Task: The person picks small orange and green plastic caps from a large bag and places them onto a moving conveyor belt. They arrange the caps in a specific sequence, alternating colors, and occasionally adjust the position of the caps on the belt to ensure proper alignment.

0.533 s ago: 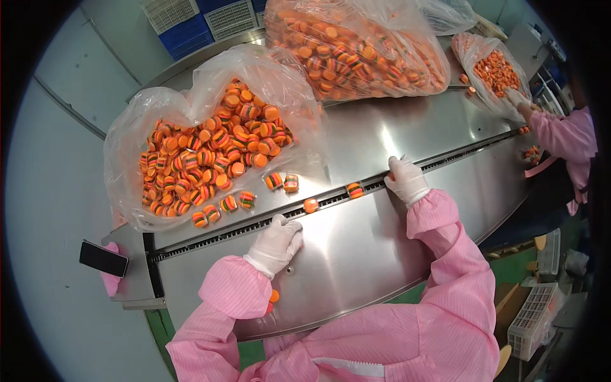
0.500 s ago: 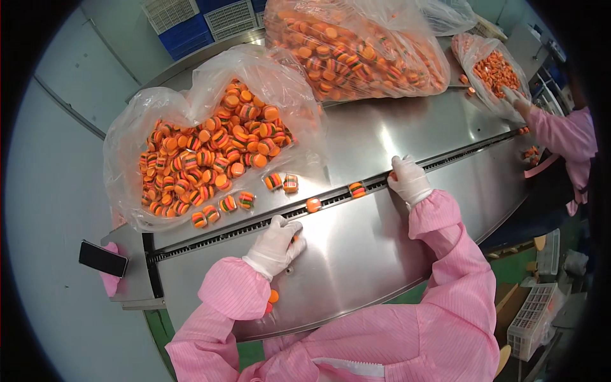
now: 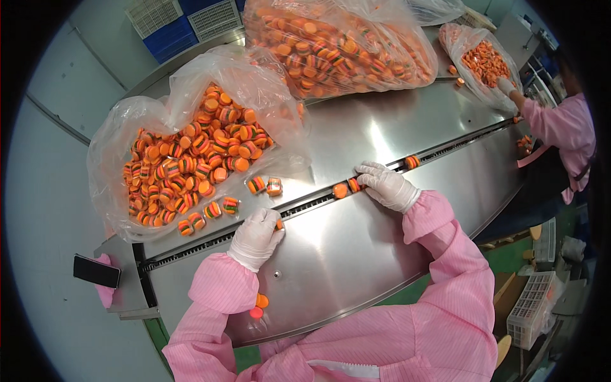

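My left hand [image 3: 256, 237], in a white glove, rests on the steel table [image 3: 356, 254] at the dark track [image 3: 191, 249], pinching a small orange striped piece [image 3: 279, 224] at its fingertips. My right hand [image 3: 386, 185], also gloved, lies over the track farther right, its fingers on another striped piece [image 3: 354, 184], with an orange piece [image 3: 340, 190] just left of it. One more piece [image 3: 412, 162] sits in the track beyond that hand. An open plastic bag [image 3: 191, 153] full of such pieces lies behind the track, two loose ones [image 3: 265, 186] in front of it.
A larger full bag [image 3: 344, 44] lies at the back. At the right a person in pink reaches a gloved hand [image 3: 506, 86] into a third bag [image 3: 484, 57]. A black phone [image 3: 95, 270] lies at the left end. Two small discs [image 3: 259, 305] sit near the front edge.
My right hand has shifted a little left along the track. The pieces in the track have travelled to the right. My left hand has barely moved.
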Action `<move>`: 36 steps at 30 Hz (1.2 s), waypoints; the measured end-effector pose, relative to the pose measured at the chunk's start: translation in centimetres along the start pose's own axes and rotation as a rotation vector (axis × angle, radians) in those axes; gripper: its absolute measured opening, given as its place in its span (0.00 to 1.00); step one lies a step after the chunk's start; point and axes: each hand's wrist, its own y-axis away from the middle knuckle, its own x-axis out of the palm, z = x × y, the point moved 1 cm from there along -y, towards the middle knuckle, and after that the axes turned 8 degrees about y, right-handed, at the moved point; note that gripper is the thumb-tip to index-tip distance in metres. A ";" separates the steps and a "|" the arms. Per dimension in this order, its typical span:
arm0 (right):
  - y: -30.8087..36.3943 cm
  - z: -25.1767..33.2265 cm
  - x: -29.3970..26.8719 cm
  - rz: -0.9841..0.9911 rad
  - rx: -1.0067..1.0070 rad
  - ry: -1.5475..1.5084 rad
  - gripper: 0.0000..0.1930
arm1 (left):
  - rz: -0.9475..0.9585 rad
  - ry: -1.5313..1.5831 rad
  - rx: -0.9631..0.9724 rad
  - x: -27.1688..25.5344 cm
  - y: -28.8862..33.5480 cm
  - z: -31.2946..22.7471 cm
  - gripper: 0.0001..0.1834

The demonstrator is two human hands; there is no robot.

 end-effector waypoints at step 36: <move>6.0 -8.0 -3.3 0.069 0.258 -0.202 0.19 | 0.084 0.287 0.350 4.8 -15.8 -9.4 0.13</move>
